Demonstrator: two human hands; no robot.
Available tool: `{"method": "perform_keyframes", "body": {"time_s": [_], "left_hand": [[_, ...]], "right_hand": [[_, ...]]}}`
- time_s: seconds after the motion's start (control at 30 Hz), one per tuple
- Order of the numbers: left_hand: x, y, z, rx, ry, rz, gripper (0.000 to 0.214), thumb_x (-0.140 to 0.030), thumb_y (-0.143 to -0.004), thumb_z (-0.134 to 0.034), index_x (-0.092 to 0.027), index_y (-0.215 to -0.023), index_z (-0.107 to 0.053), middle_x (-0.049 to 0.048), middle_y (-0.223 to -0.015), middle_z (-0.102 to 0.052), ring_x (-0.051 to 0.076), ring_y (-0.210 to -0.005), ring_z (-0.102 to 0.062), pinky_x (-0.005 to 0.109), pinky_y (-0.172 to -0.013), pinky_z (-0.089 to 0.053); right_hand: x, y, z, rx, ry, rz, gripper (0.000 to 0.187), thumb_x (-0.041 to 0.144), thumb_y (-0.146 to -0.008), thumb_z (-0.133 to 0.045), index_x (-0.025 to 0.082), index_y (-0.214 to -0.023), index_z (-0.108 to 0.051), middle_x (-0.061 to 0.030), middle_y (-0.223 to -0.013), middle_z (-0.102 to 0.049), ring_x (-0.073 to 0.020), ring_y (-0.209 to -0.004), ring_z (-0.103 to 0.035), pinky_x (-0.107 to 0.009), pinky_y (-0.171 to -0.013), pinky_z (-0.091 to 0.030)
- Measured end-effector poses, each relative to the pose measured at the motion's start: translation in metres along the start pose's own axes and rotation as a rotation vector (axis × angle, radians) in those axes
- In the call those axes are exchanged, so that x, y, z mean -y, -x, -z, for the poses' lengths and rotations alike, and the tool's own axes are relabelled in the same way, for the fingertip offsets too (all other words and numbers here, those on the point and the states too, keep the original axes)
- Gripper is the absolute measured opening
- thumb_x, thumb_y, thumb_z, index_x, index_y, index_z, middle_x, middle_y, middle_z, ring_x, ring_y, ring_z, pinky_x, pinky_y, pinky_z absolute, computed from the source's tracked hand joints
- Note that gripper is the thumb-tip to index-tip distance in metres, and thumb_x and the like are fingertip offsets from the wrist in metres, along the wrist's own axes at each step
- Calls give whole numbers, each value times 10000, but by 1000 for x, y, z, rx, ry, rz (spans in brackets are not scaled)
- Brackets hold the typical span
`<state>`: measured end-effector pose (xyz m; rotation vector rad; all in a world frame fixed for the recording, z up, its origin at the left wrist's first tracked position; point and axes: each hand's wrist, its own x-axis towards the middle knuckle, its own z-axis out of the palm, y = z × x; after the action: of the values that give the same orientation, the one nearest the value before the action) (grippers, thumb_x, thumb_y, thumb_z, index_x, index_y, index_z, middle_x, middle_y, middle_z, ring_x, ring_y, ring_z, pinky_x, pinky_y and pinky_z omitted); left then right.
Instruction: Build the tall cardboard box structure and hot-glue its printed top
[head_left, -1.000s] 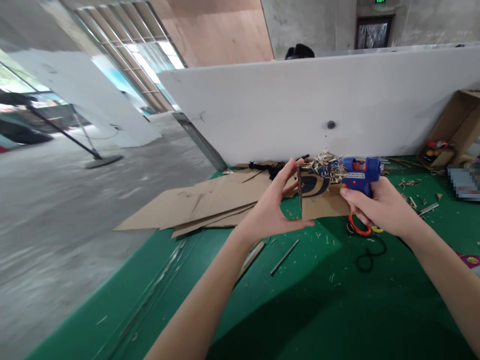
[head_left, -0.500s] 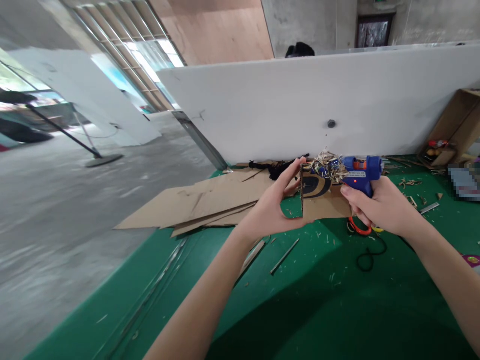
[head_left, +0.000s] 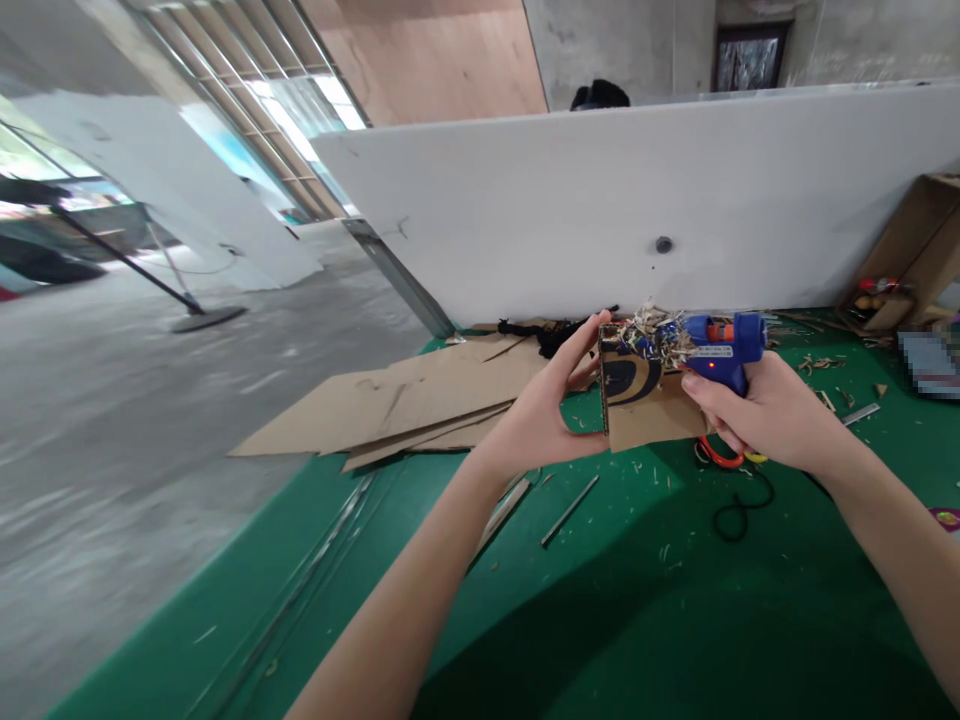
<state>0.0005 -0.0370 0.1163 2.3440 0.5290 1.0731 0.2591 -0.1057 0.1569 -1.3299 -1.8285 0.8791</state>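
Note:
My right hand is wrapped round the handle of a blue hot glue gun, whose small red light is lit. Shredded brown and white scraps cling to the front of the gun, and its nozzle points left at the top edge of a cardboard piece. Dark curved bands are printed on that cardboard. With thumb below and fingers above, my left hand grips the cardboard by its left edge. Under my right hand, red-handled scissors lie partly hidden on the green table.
Flat cardboard sheets lie at the table's left back, with a black fuzzy bundle behind. A thin grey stick and a black cord lie in front. A white partition closes the back; a cardboard box stands at right.
The cardboard has tilted slightly, its lower edge sitting a little lower and its left edge slightly further left. The glue gun stays at its top edge, and both hands keep their grip.

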Motion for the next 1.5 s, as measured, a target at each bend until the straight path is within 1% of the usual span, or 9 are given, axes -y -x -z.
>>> {"method": "perform_keyframes", "body": {"time_s": [0.17, 0.53, 0.7, 0.83, 1.0, 1.13, 1.23, 1.33, 1.5], "left_hand": [[2, 1, 1, 13, 17, 16, 1094, -248, -771, -819, -453, -1600, -135, -14, -1713, -153, 371, -1557, -194, 539, -1239, -345], [2, 1, 1, 14, 27, 21, 1088, -257, -775, -811, -455, -1601, -129, -10, -1714, -148, 373, -1557, -177, 530, -1228, -359], [3, 1, 1, 15, 15, 19, 1095, -225, -771, -799, -433, -1607, -123, -4, -1715, -142, 372, -1564, -149, 544, -1243, -327], [3, 1, 2, 16, 7, 30, 1122, -197, -754, -799, -424, -1610, -111, 6, -1715, -142, 379, -1563, -155, 554, -1231, -340], [3, 1, 2, 14, -5, 27, 1137, -191, -743, -800, -454, -1604, -105, -18, -1715, -136, 374, -1556, -192, 548, -1231, -342], [4, 1, 3, 17, -15, 42, 1138, -216, -745, -804, -445, -1607, -96, -8, -1716, -128, 384, -1558, -158, 555, -1218, -356], [3, 2, 3, 19, -19, 41, 1126, -235, -759, -804, -440, -1607, -93, 6, -1717, -130, 385, -1559, -144, 544, -1218, -356], [3, 2, 3, 17, -25, 37, 1119, -254, -773, -805, -420, -1613, -85, 31, -1722, -91, 397, -1558, -132, 547, -1213, -362], [4, 2, 3, 17, -19, 19, 1117, -225, -778, -800, -422, -1612, -82, 33, -1724, -74, 399, -1558, -136, 566, -1207, -366]], "right_hand": [[3, 1, 1, 11, 20, 6, 484, 573, -932, -556, 210, -620, -486, 43, -439, -499, -94, -392, -504, -221, -436, -417], [4, 3, 3, 27, 43, 23, 497, 564, -937, -545, 211, -593, -483, 39, -439, -497, -95, -376, -493, -228, -429, -414], [3, 2, 3, 37, 57, 32, 522, 559, -941, -545, 211, -562, -450, 37, -416, -489, -92, -372, -489, -226, -430, -417], [2, 3, 2, 34, 31, 16, 489, 564, -932, -560, 206, -607, -484, 36, -452, -511, -93, -378, -498, -223, -407, -408], [1, 2, 1, 23, 1, -2, 469, 567, -917, -584, 200, -634, -513, 37, -477, -509, -83, -367, -475, -218, -386, -385], [0, 1, 1, 21, -2, -1, 461, 567, -914, -587, 198, -644, -523, 21, -518, -554, -88, -381, -496, -221, -390, -397], [0, 1, 2, 26, 20, 5, 479, 578, -915, -580, 200, -628, -521, 27, -481, -535, -93, -376, -496, -224, -392, -399], [1, 2, 2, 35, 40, 2, 489, 581, -919, -573, 202, -615, -519, 34, -433, -508, -97, -363, -484, -229, -391, -395], [2, 2, 1, 35, 53, 15, 465, 533, -928, -576, 203, -606, -521, 39, -422, -501, -95, -362, -479, -230, -391, -390]]}}
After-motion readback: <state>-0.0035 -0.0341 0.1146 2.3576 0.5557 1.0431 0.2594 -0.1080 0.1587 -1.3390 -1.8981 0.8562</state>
